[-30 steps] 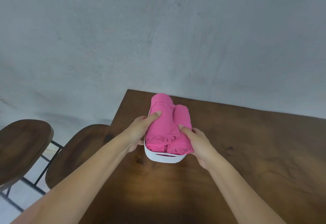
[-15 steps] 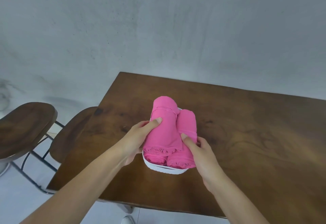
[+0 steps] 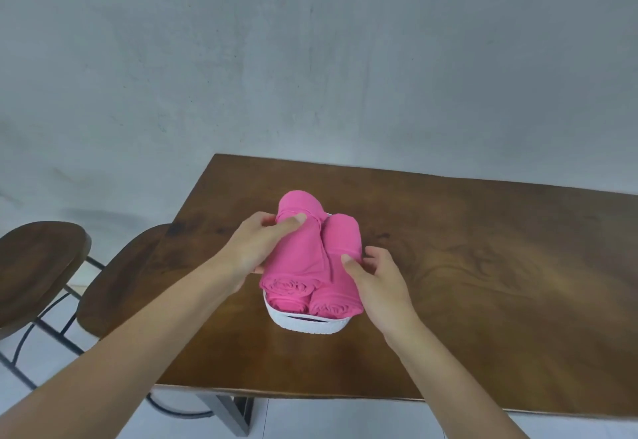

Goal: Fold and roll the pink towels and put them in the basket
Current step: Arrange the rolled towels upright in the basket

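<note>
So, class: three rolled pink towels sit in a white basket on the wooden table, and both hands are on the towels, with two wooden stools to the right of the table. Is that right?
Not quite. The head view shows the wooden stools left of the table, not right. The rest holds: rolled pink towels in the white basket, left hand and right hand on them.
</note>
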The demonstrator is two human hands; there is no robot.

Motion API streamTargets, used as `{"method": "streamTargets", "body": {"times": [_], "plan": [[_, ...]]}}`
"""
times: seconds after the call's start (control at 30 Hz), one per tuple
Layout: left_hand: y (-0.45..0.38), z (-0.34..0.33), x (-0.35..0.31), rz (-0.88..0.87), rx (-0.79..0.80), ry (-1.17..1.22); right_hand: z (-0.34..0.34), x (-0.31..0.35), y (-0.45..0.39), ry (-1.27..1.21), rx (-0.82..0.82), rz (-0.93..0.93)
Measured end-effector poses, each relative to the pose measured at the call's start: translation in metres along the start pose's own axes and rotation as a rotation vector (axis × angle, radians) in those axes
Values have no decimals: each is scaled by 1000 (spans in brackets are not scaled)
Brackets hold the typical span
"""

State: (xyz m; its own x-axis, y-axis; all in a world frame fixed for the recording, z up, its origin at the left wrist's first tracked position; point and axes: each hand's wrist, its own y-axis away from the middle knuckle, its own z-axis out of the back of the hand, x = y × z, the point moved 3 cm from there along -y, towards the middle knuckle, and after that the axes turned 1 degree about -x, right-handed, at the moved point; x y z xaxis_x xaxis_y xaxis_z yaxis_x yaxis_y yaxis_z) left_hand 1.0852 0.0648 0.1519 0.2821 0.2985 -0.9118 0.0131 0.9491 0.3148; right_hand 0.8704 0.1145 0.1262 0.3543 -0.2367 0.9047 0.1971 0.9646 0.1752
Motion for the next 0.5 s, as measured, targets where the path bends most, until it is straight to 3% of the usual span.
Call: {"method": "streamTargets", "body": {"times": [0.1, 0.23, 0.37, 0.5], "plan": [[-2, -8, -3, -24, 10, -139, -7, 7, 3, 103, -48, 5], [-10, -8, 3, -58, -94, -257, -19, 16, 7, 267, -87, 22], [-17, 26, 9, -96, -182, -211, -27, 22, 12, 381, -93, 18], [-30, 69, 33, -100, -309, -419, -40, 27, 14, 515, -94, -3]]}}
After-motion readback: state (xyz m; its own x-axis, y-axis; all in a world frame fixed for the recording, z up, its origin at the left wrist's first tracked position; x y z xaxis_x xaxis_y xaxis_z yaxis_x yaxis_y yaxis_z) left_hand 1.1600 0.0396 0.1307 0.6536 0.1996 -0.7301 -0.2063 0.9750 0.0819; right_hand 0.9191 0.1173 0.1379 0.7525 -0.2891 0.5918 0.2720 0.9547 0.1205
